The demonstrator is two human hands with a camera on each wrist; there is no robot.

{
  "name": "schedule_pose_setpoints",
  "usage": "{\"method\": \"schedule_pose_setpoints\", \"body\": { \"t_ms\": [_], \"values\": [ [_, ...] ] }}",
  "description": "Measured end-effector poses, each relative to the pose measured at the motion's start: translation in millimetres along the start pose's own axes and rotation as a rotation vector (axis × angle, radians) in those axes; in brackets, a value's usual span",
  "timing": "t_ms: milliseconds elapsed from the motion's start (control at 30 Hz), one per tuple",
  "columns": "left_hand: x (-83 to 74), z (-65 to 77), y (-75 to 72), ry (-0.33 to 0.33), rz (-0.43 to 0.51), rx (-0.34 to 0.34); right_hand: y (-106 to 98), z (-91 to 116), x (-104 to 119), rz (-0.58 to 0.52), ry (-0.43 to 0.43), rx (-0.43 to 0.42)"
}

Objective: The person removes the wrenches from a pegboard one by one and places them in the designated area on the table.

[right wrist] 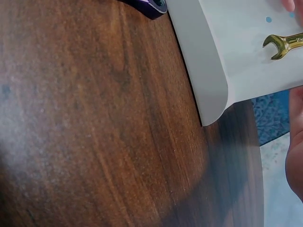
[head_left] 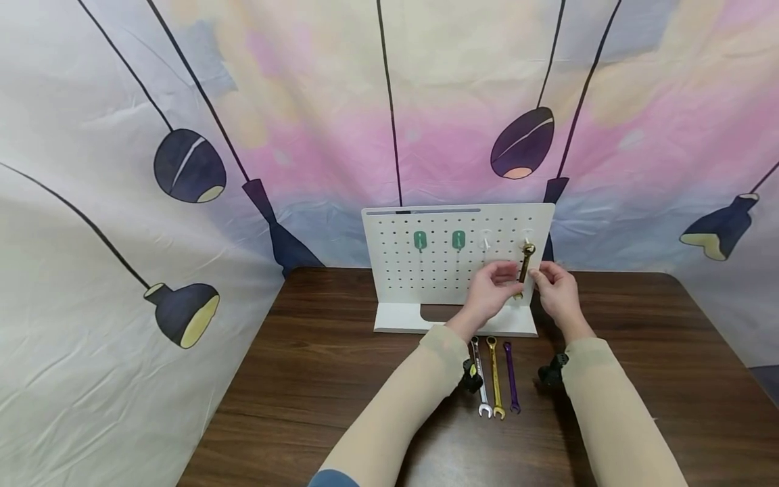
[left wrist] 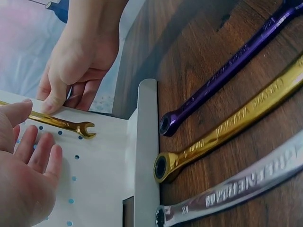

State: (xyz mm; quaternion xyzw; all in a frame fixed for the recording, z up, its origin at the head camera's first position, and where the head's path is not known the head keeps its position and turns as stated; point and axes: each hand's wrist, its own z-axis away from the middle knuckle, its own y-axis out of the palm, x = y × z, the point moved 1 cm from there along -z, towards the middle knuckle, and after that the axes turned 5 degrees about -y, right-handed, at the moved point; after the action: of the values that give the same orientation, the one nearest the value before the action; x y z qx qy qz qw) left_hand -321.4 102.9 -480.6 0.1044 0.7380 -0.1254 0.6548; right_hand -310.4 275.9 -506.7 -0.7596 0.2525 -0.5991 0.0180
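A gold combination wrench [head_left: 525,266] hangs by its ring end from a hook at the right of the white pegboard [head_left: 398,274], open end down. My left hand [head_left: 489,292] is at its shaft. In the left wrist view the thumb crosses the wrench, with the index fingertip close on the other side; the remaining fingers spread loosely. My right hand [head_left: 558,297] grips the pegboard's right edge, thumb at the front and fingers behind. Only part of the right hand [right wrist: 296,146] shows in the right wrist view, beyond the board's edge.
In front of the board, a silver wrench [head_left: 481,379], a gold wrench [head_left: 496,382] and a purple wrench [head_left: 511,379] lie side by side on the wooden table [head_left: 328,379]. Two green hooks [head_left: 420,240] and a pale hook [head_left: 485,239] sit on the board. A printed cloth [head_left: 316,135] hangs behind.
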Motion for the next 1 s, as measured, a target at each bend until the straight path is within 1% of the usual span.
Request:
{"method": "schedule_pose_setpoints", "body": {
  "t_ms": [167,367,733,1000],
  "values": [
    [3.3,-1.1,5.3,-0.024,0.015,-0.028,0.6,1.5,-0.2,0.000,-0.005,0.002],
    [2.8,-2.1,6.8,-0.054,0.024,-0.047,0.3,2.8,0.1,0.006,-0.002,0.003],
    [0.0,-0.9,5.9,-0.051,0.025,-0.011,0.4,2.6,-0.1,0.018,-0.003,0.008],
    [-0.3,-0.6,8.2,-0.049,0.004,-0.003,-0.2,1.9,-1.5,0.021,-0.020,0.000]
  ]
}}
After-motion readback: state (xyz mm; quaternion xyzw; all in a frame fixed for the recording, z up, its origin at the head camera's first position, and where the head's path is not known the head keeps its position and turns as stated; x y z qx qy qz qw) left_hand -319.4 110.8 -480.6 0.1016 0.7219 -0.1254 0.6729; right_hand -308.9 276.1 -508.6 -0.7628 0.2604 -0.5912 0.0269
